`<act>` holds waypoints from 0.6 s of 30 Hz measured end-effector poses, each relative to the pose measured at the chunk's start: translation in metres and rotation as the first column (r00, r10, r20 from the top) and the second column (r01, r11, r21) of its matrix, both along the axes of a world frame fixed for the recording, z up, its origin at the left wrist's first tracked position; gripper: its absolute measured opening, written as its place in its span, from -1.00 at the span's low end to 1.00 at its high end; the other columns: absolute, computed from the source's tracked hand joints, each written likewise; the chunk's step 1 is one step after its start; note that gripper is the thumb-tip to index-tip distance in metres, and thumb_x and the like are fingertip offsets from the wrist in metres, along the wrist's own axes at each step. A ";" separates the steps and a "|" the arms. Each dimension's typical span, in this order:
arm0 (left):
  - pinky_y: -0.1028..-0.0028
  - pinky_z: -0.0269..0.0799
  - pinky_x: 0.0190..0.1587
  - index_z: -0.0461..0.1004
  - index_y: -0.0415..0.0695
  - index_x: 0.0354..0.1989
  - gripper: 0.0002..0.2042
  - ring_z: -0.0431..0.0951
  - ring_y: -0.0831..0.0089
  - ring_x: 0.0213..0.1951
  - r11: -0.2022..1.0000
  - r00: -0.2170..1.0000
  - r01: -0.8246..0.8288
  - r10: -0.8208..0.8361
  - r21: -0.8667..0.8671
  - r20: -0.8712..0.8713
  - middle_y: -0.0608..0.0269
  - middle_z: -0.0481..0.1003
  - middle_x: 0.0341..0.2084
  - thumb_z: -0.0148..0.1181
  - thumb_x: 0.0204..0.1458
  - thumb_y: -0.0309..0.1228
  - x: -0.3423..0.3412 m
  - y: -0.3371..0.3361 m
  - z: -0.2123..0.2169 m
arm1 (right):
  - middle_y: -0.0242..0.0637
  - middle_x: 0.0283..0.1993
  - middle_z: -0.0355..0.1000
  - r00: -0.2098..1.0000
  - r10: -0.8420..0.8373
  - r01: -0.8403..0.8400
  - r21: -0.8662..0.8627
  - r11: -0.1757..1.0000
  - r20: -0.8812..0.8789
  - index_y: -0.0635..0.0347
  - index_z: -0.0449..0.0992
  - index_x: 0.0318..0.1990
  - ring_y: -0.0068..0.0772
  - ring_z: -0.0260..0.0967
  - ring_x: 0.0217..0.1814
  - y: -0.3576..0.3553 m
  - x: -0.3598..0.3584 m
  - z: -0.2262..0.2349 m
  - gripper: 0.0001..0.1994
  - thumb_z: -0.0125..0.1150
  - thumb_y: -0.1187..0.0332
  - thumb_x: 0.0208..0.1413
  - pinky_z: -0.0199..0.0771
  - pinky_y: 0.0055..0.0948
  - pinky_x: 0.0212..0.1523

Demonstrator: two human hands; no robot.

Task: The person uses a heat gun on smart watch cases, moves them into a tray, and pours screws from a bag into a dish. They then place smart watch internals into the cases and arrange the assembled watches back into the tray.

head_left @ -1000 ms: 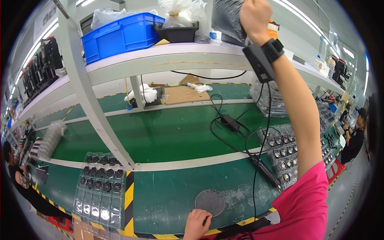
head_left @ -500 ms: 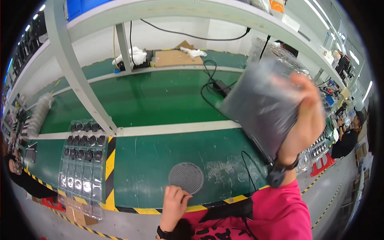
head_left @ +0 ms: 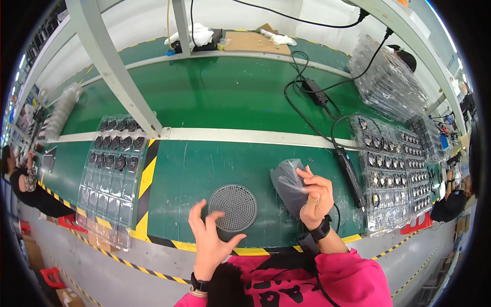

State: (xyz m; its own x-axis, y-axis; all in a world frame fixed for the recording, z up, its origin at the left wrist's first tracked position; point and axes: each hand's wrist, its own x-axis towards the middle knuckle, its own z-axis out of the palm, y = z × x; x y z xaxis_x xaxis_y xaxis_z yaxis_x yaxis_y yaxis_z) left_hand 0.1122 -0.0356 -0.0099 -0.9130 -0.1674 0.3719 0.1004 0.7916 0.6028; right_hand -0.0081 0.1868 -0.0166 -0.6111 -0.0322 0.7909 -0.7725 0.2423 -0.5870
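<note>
Now your right hand [head_left: 316, 197] squeezes a grey plastic bag [head_left: 289, 183], maybe empty, near the bench's [head_left: 215, 97] front edge; your left hand [head_left: 210, 240] hovers open beside the round mesh disc [head_left: 232, 207].

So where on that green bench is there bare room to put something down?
Bare mat lies between the white strip and the round mesh disc, and behind the strip. It is crowded by the left tray and the right trays with the cable.

Glossy crinkled plastic bag [head_left: 289, 185], perforated grey disc [head_left: 232, 207]
</note>
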 end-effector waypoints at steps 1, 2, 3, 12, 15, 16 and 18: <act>0.06 0.15 0.12 0.32 -0.13 -0.02 -0.25 0.20 -0.01 0.12 0.999 1.000 -0.020 0.019 0.036 0.024 -0.04 0.20 0.09 0.57 -0.51 -0.32 -0.003 0.002 0.002 | -0.09 -0.20 0.33 1.000 0.022 -0.022 0.011 1.000 -0.015 0.32 0.37 -0.41 0.08 0.49 -0.08 0.002 0.000 -0.006 -0.66 -0.17 0.26 0.34 0.36 0.09 0.13; 0.02 0.10 0.15 0.23 -0.14 0.08 -0.11 0.17 -0.05 0.15 0.997 0.998 -0.039 0.035 0.073 0.049 -0.08 0.14 0.15 0.59 -0.55 -0.28 -0.006 0.004 0.003 | -0.09 -0.18 0.33 0.999 0.043 -0.043 0.022 0.999 -0.030 0.31 0.37 -0.40 0.10 0.47 -0.05 0.005 0.000 -0.010 -0.66 -0.17 0.25 0.34 0.33 0.11 0.15; -0.03 0.06 0.19 0.15 -0.14 0.18 0.02 0.13 -0.10 0.18 0.992 0.996 -0.060 0.052 0.110 0.075 -0.12 0.08 0.21 0.61 -0.60 -0.24 -0.010 0.005 0.004 | -0.09 -0.18 0.33 0.999 0.051 -0.050 0.025 0.998 -0.020 0.31 0.37 -0.40 0.10 0.47 -0.05 0.007 -0.001 -0.011 -0.66 -0.17 0.25 0.34 0.33 0.11 0.15; 0.01 0.07 0.23 0.02 -0.20 0.24 0.13 0.13 -0.12 0.20 0.999 0.979 0.045 -0.042 -0.008 0.201 -0.13 0.11 0.23 0.61 -0.63 -0.27 -0.034 0.004 -0.001 | 0.00 0.02 0.28 0.988 0.019 -0.045 0.173 0.984 0.151 0.31 0.38 -0.26 0.12 0.29 0.18 0.017 0.009 0.006 -0.70 -0.02 0.18 0.22 0.23 0.02 0.20; 0.01 0.14 0.20 0.05 -0.17 0.23 0.08 0.14 -0.12 0.20 0.992 0.988 0.084 -0.095 0.090 0.119 -0.14 0.13 0.22 0.59 -0.62 -0.32 -0.035 0.003 -0.005 | 0.03 0.10 0.23 0.985 0.036 -0.063 0.160 0.985 0.166 0.33 0.37 -0.15 0.13 0.22 0.24 0.016 0.012 0.010 -0.68 0.04 0.19 0.16 0.18 -0.01 0.23; 0.01 0.14 0.20 0.05 -0.17 0.23 0.08 0.14 -0.12 0.20 0.993 0.988 0.083 -0.094 0.089 0.124 -0.14 0.13 0.22 0.59 -0.62 -0.32 -0.035 0.002 -0.005 | 0.04 0.12 0.21 0.986 0.023 -0.054 0.187 0.981 0.164 0.33 0.35 -0.11 0.13 0.18 0.27 0.014 0.013 0.012 -0.67 0.05 0.20 0.14 0.15 -0.01 0.25; 0.00 0.17 0.18 0.07 -0.15 0.20 0.05 0.14 -0.13 0.20 0.992 0.990 0.089 -0.098 0.089 0.097 -0.15 0.13 0.22 0.59 -0.62 -0.34 -0.033 0.000 -0.002 | 0.04 0.18 0.16 0.988 0.000 -0.038 0.242 0.970 0.156 0.33 0.31 -0.03 0.14 0.12 0.31 0.011 0.015 0.016 -0.63 0.08 0.23 0.11 0.09 0.00 0.28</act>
State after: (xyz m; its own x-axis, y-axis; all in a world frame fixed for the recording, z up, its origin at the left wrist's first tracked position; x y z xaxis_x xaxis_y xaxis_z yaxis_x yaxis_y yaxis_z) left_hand 0.0796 -0.0357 -0.0115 -0.9584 -0.1063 0.2649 0.1067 0.7275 0.6778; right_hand 0.0068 0.1978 -0.0011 -0.7221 -0.2245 0.6543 -0.6833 0.3789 -0.6241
